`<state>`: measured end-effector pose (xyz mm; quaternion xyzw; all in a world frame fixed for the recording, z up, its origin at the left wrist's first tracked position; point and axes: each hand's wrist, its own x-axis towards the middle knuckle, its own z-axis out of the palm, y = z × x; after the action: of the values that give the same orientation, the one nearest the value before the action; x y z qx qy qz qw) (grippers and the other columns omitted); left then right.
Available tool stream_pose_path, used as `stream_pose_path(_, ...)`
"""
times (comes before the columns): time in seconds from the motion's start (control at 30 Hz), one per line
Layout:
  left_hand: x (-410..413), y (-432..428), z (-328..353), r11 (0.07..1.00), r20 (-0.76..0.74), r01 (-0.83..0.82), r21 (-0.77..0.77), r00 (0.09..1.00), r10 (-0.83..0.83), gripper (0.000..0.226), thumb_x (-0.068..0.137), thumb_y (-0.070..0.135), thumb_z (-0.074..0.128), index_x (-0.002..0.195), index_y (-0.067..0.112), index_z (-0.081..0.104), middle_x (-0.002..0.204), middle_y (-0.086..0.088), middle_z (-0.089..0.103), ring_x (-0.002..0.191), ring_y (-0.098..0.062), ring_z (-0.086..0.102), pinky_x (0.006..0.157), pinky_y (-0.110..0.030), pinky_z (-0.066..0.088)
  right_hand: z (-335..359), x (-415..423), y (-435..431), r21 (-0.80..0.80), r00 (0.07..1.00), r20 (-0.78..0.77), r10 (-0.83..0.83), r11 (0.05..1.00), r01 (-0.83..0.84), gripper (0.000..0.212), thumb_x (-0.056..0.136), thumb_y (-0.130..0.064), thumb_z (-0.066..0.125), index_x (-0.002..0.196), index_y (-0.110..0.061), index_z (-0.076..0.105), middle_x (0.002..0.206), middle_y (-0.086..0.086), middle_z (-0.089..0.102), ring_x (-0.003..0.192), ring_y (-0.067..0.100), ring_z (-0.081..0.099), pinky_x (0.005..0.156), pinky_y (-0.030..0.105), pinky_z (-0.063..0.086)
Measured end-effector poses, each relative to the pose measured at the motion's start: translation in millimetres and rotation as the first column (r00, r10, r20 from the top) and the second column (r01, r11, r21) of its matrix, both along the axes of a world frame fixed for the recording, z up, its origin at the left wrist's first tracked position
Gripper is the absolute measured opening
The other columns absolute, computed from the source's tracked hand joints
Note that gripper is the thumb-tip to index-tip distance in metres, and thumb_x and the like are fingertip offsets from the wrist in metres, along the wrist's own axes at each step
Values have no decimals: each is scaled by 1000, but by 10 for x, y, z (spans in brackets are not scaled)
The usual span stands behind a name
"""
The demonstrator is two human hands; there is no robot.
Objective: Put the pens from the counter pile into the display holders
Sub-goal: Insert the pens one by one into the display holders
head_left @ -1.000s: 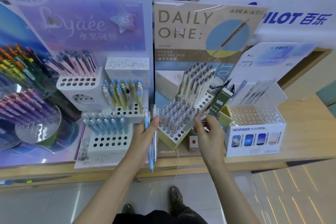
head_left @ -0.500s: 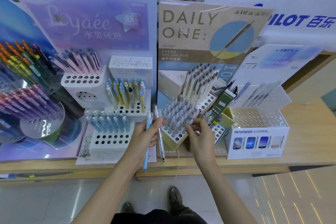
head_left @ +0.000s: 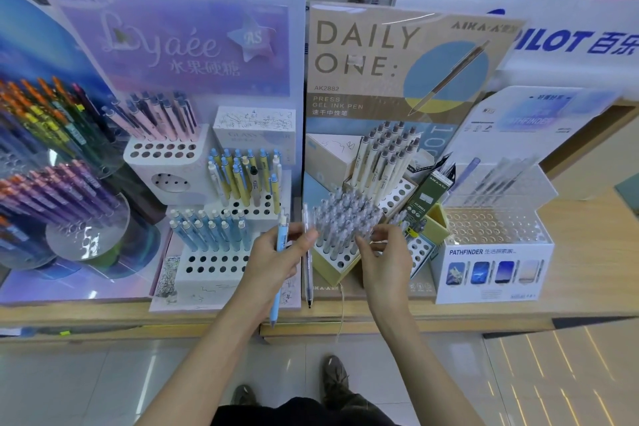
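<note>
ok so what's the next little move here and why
Probably the right hand takes the clear pen from the left hand and drops it into an empty front hole of the tilted holder: that holder carries matching clear pens, and the left hand also grips a blue pen.

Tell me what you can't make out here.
Head view:
Whether the right hand pinches a pen: it blurs into the clear plastic pens.
The round clear rack of orange and purple pens: cut off by the left edge, blurred.
Any counter pile: not in frame.
</note>
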<state>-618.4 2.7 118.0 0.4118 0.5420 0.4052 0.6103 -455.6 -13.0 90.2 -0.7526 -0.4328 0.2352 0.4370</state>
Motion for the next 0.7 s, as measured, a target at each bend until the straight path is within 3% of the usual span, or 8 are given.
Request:
stream_pose_path(0.1, -55, 14, 19, 1000, 20, -12, -25, 1000, 12, 50, 61, 46, 81, 97, 15, 65, 52, 19, 54, 42, 0, 46, 41, -11, 35, 205, -97, -111, 153, 996, 27, 90, 984, -93, 16, 91, -26, 63, 105, -21, 56, 92, -8, 54, 79, 3, 52, 65, 15, 41)
stream_pose_path(0.2, -101, 24, 51, 999, 78, 41, -31, 996, -38, 56, 58, 45, 76, 98, 9, 62, 50, 14, 45, 42, -3, 34, 40, -15, 31, 522, -217, -50, 125, 891, -285, 353, 935, -330, 8, 91, -34, 59, 89, -30, 66, 76, -19, 63, 70, -1, 55, 65, 21, 44)
stream_pose_path(0.3, -152, 15, 88, 993, 113, 116, -1, 987, -115, 45, 58, 42, 76, 87, 11, 61, 51, 11, 43, 43, -6, 30, 40, -16, 27, 729, -307, 81, 90, 749, -448, 489, 858, -506, 11, 92, -25, 61, 87, -24, 72, 68, -20, 66, 58, -8, 53, 57, 10, 40)
stream_pose_path(0.4, -186, 6, 105, 989, 119, 149, 3, 982, -149, 26, 66, 34, 73, 83, 15, 64, 53, 9, 43, 45, -7, 28, 41, -17, 24, 739, -400, 130, 105, 697, -481, 532, 824, -556, 13, 90, -14, 63, 82, -12, 73, 70, -8, 68, 56, -5, 54, 53, 6, 38)
stream_pose_path(0.47, -192, -2, 103, 988, 138, 154, -4, 979, -152, 19, 77, 32, 66, 85, 15, 64, 52, 9, 41, 44, -6, 28, 41, -16, 24, 673, -409, 124, 113, 739, -449, 503, 852, -511, 15, 91, -14, 63, 79, -9, 71, 62, -6, 60, 53, -1, 46, 52, 13, 37)
stream_pose_path(0.53, -196, -8, 90, 992, 154, 130, -11, 980, -126, 20, 92, 28, 55, 90, 10, 63, 56, 10, 52, 44, -4, 31, 40, -15, 26, 604, -355, 111, 119, 825, -367, 429, 902, -416, 19, 91, -20, 63, 78, -7, 65, 53, -12, 46, 50, 2, 38, 51, 16, 32)
stream_pose_path(0.63, -211, -18, 77, 993, 162, 116, -32, 981, -109, 25, 99, 20, 45, 95, 6, 65, 69, 10, 64, 46, -5, 36, 40, -16, 31, 562, -179, 83, 122, 910, -277, 308, 951, -285, 22, 85, -29, 70, 74, -14, 58, 50, -15, 43, 48, 0, 37, 49, 13, 33)
stream_pose_path(0.7, -197, -23, 70, 989, 152, 145, -22, 978, -140, 26, 100, 19, 44, 96, 4, 64, 71, 6, 62, 47, -7, 37, 41, -17, 31, 537, -53, 65, 79, 941, -194, 276, 961, -265, 32, 81, -36, 73, 72, -12, 52, 54, -10, 43, 49, 5, 38, 49, 22, 36)
